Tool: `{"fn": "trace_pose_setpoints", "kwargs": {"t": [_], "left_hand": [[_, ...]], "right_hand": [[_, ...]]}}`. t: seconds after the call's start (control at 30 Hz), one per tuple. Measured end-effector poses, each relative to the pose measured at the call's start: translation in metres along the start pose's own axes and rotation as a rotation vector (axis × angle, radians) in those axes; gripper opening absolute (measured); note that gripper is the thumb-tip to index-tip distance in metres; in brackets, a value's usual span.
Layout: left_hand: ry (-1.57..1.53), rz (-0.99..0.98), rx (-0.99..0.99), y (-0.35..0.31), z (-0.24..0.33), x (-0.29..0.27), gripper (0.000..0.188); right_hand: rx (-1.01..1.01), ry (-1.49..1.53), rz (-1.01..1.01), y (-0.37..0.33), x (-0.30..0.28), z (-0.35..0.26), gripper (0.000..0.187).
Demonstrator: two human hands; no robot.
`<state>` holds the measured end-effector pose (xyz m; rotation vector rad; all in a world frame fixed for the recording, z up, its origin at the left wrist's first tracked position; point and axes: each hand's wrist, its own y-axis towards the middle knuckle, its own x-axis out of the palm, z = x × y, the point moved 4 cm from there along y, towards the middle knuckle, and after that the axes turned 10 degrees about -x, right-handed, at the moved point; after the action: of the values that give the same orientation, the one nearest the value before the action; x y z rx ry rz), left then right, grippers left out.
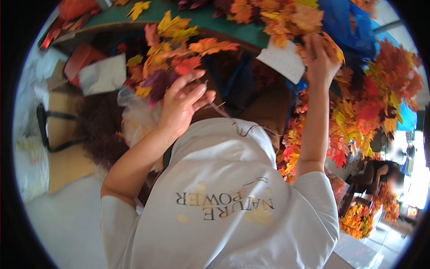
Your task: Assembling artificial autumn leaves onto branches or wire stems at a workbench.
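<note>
My left hand (181, 105) is raised in front of my shirt, its thumb and fingers pinched together. A thin brownish stem (220, 110) runs from these fingertips down across the shirt and ends in thin curling strands. Just beyond the hand hang artificial maple leaves (156, 62) in red, orange, yellow and purple. My right hand (320, 58) reaches to the near edge of the green table (206, 20), fingers curled around an orange leaf (335, 48). Part of its grip is hidden. A torn white card (282, 60) lies beside that hand.
Leaf garlands (358, 116) hang thickly on the right by a blue plastic bag (345, 27). On the left are a cardboard box (67, 134), a dark purple bundle (101, 130), a clear plastic bag (139, 112) and a white card (103, 74). Another person (378, 175) sits far right.
</note>
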<state>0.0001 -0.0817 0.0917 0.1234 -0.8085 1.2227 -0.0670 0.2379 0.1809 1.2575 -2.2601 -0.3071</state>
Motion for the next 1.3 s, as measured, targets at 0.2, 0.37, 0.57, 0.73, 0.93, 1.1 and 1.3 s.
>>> {"fn": "trace_pose_setpoints", "kwargs": {"t": [0.2, 0.37, 0.57, 0.73, 0.93, 1.1, 1.3], "left_hand": [[0.004, -0.042, 0.085, 0.000, 0.002, 0.003, 0.033], [-0.008, -0.024, 0.093, -0.003, 0.004, 0.002, 0.033], [-0.007, -0.042, 0.085, -0.005, 0.004, 0.002, 0.035], [0.005, -0.025, 0.068, -0.003, 0.002, 0.000, 0.035], [0.019, -0.013, 0.066, -0.002, 0.002, 0.001, 0.035], [0.060, -0.018, 0.055, -0.001, 0.000, -0.001, 0.038], [0.067, -0.025, 0.066, -0.002, -0.001, -0.001, 0.039]], "right_hand": [[0.692, 0.328, -0.356, -0.158, 0.084, 0.050, 0.012], [0.978, 0.517, -0.294, -0.195, 0.102, 0.071, 0.011], [0.997, 0.583, -0.246, -0.198, 0.103, 0.065, 0.010], [0.999, 0.564, -0.260, -0.200, 0.101, 0.070, 0.011], [0.932, 0.558, -0.276, -0.200, 0.099, 0.069, 0.014], [0.856, 0.504, -0.213, -0.200, 0.097, 0.069, 0.022], [0.668, 0.418, -0.268, -0.202, 0.091, 0.074, 0.024]]}}
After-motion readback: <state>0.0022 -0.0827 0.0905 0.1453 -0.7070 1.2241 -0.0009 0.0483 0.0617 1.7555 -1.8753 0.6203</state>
